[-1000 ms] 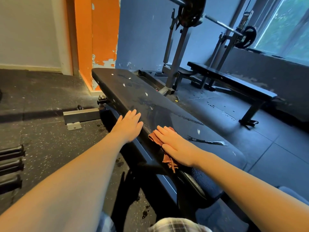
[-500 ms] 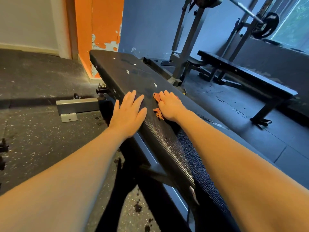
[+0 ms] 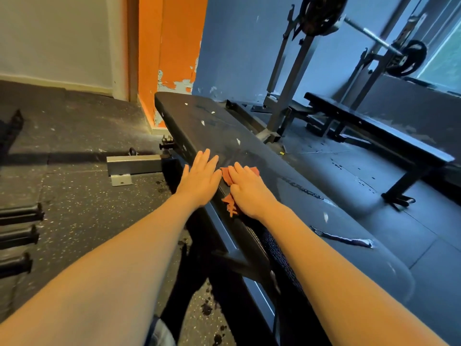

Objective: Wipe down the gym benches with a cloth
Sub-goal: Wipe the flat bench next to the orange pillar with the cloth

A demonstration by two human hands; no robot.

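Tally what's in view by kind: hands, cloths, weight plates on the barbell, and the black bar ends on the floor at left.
Hands: 2, the left hand and the right hand
Cloths: 1, the orange cloth under the right hand
Weight plates: 2
Black bar ends: 3
Total: 8

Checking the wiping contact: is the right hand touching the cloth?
Touching. The head view shows the right hand pressed flat on the cloth.

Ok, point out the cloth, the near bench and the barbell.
cloth (image 3: 226,176): head view, exposed orange fold.
near bench (image 3: 199,116): head view, bare far end of pad.
barbell (image 3: 371,35): head view, bare steel bar.
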